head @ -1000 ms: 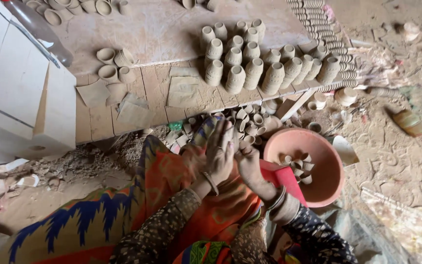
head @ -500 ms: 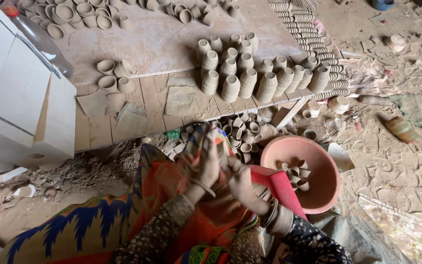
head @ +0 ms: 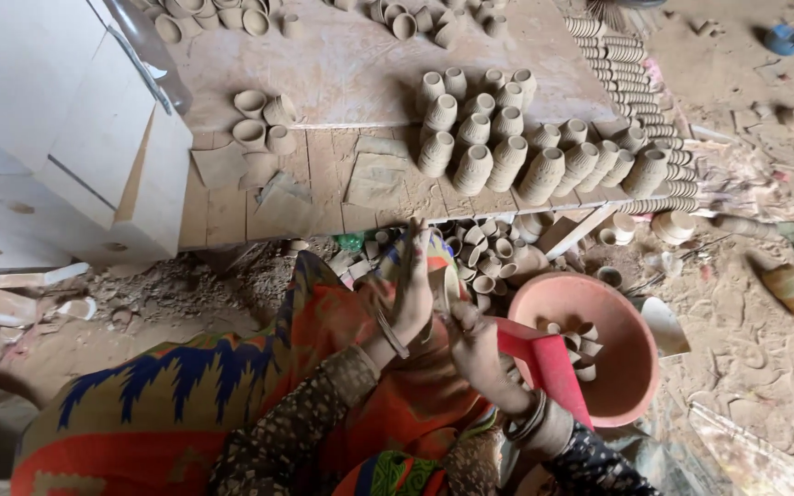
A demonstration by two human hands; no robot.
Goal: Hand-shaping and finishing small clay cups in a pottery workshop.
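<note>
A small clay cup sits above the lap, the left hand wrapped around it while the right hand pinches a thin tool at its rim, so the work in hand looks like trimming or finishing. A pink basin of finished cups lies at three o'clock; rows of clay pots crowd the counter at twelve. Steady, gentle turning of the cup seems needed next.

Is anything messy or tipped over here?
Yes. Below the wooden platform, small clay cups lie jumbled on the dirt floor, some on their sides, while the pots above stand in neat rows. Both hands work together over the lap.
</note>
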